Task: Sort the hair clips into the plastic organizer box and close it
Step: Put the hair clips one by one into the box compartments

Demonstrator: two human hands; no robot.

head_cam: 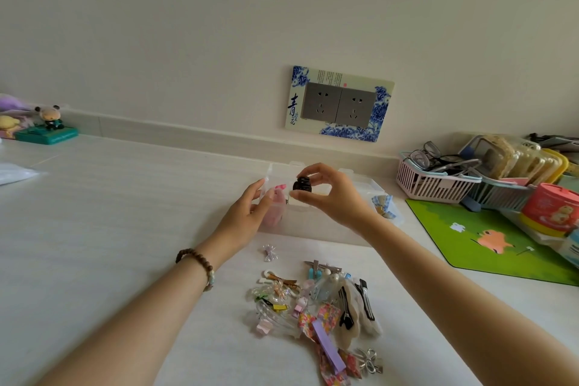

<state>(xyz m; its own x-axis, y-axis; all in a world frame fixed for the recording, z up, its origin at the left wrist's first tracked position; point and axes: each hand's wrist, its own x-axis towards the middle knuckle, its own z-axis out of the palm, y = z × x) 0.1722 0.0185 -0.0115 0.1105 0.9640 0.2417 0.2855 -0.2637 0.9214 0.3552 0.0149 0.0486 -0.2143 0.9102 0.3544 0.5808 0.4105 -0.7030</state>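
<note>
A clear plastic organizer box (pixel 316 229) stands open on the white table, its lid up toward the wall. My right hand (pixel 332 194) pinches a small black claw clip (pixel 302 184) between thumb and fingers above the box's middle. My left hand (pixel 250 210) rests against the box's left end, where pink clips (pixel 277 200) lie inside. A blue checked bow (pixel 383 204) sits in the right end. A pile of several mixed hair clips (pixel 319 307) lies on the table in front of the box, and a small clear bow clip (pixel 270 252) lies apart.
A green mat (pixel 488 238) lies to the right, with a pink basket of glasses (pixel 435 178), containers and a red tin (pixel 551 210) behind it. Small figurines (pixel 47 122) stand at the far left. A wall socket (pixel 340 103) is behind the box.
</note>
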